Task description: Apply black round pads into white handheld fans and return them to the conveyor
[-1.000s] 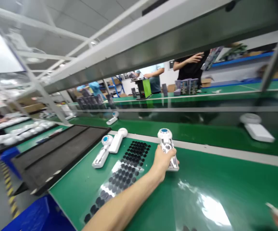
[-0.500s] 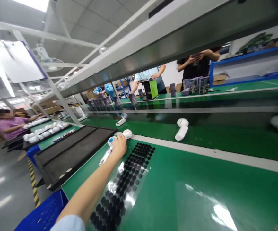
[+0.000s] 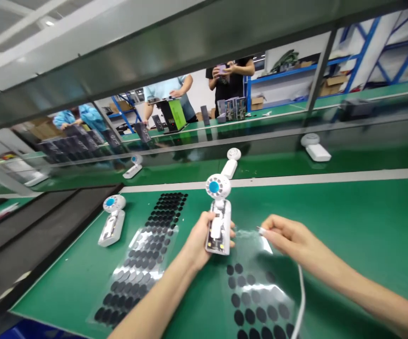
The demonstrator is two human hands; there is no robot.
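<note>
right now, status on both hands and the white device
Left hand: gripping white device, blue disc up. Right hand: pinching white cable, apart from device. Nothing visible between them.

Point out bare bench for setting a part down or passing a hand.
Largest: bench between right arm and pale strip. Smaller: between black tray and left dot sheet, below the loose device. Narrow: between that sheet and left hand. Crowded: centre, with held device, cable and right dot sheet close together.
</note>
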